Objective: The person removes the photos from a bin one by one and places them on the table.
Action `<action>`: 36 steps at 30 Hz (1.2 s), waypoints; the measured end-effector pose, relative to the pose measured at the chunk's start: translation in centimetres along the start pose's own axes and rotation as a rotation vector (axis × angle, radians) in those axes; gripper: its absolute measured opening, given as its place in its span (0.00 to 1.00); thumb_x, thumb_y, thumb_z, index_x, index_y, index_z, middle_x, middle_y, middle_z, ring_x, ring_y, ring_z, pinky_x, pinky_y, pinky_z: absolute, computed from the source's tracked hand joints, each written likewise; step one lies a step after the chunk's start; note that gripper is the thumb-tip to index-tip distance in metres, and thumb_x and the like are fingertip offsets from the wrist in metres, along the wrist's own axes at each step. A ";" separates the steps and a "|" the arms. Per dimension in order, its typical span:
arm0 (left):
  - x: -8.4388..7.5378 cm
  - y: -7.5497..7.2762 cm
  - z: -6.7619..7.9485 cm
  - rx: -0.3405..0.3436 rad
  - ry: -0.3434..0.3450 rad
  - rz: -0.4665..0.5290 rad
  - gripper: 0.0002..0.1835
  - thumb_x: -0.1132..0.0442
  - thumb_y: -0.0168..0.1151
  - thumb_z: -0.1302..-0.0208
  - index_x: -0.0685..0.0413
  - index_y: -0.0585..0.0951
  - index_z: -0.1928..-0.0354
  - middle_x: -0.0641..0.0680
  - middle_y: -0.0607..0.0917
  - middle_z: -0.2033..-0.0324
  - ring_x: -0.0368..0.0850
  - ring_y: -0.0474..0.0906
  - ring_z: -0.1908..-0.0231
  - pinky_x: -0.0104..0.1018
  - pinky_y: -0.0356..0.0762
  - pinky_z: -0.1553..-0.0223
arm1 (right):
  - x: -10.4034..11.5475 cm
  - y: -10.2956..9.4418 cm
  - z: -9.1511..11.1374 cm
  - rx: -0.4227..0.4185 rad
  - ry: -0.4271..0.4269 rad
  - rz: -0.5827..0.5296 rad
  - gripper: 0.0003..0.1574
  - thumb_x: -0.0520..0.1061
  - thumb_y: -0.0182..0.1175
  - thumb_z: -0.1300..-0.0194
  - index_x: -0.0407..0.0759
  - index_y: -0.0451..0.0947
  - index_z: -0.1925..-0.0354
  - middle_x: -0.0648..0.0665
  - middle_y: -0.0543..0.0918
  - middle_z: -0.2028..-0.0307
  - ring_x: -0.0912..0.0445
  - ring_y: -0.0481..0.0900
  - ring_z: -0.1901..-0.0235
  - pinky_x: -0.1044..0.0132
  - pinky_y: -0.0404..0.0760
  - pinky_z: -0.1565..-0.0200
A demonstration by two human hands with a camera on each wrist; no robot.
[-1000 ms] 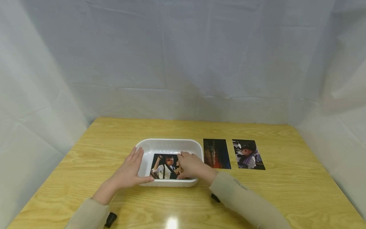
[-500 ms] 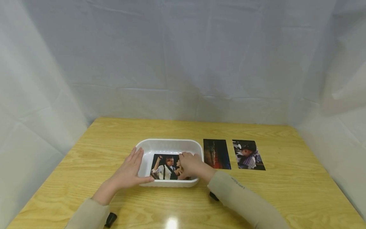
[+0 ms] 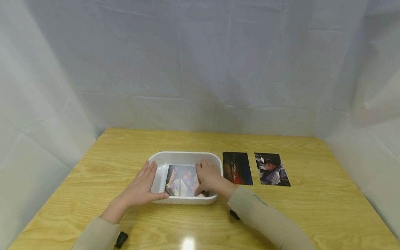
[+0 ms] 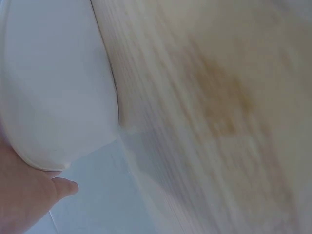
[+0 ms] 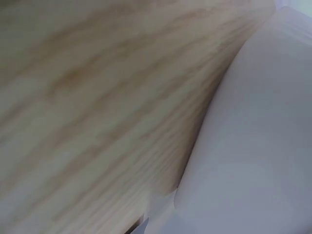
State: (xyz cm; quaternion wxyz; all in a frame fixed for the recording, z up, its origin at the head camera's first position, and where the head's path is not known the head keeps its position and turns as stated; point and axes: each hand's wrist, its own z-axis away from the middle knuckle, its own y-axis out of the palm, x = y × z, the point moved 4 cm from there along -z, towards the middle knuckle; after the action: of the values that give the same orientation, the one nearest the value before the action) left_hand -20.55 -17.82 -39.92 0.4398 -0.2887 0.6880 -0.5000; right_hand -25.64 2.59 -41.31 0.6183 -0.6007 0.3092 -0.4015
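A white plastic tray point(image 3: 184, 200) with rounded corners stands near the middle of the table. My left hand point(image 3: 139, 187) rests against its left end, fingers straight along the rim and thumb on the front edge. In the left wrist view part of this hand point(image 4: 24, 195) touches the tray's wall point(image 4: 58, 87). Inside the tray my right hand point(image 3: 208, 177) pinches the right side of a photo print point(image 3: 181, 182), which is pale with glare. Whether another print lies under it I cannot tell. The right wrist view shows the tray's outer wall point(image 5: 253, 141), without the fingers.
Right of the tray lie two more prints on the wooden table point(image 3: 300, 208): a dark one point(image 3: 237, 168) and one with a figure in a dark cap point(image 3: 272, 169). White sheeting point(image 3: 200, 69) encloses the back and sides. Black pieces point(image 3: 121, 239) show beside both wrists.
The print in the tray has shifted slightly upward in view and turned pale with glare, apparently tilting. The right hand's fingers have moved slightly toward the back. The left hand has stayed put.
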 end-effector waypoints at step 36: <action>0.2 0.0 -0.1 0.033 -0.026 0.019 0.59 0.32 0.56 0.54 0.75 0.46 0.37 0.68 0.46 0.36 0.60 0.31 0.36 0.54 0.36 0.39 | 0.4 -3.2 2.5 -0.330 -0.188 0.252 0.28 0.60 0.65 0.54 0.49 0.74 0.57 0.50 0.74 0.64 0.55 0.72 0.62 0.57 0.70 0.61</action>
State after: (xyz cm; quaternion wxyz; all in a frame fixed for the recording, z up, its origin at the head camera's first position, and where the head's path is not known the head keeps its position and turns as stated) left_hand -20.77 -17.93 -39.94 0.4582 -0.2813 0.6766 -0.5031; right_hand -23.62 3.60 -37.87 0.5828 -0.6853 0.3843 -0.2074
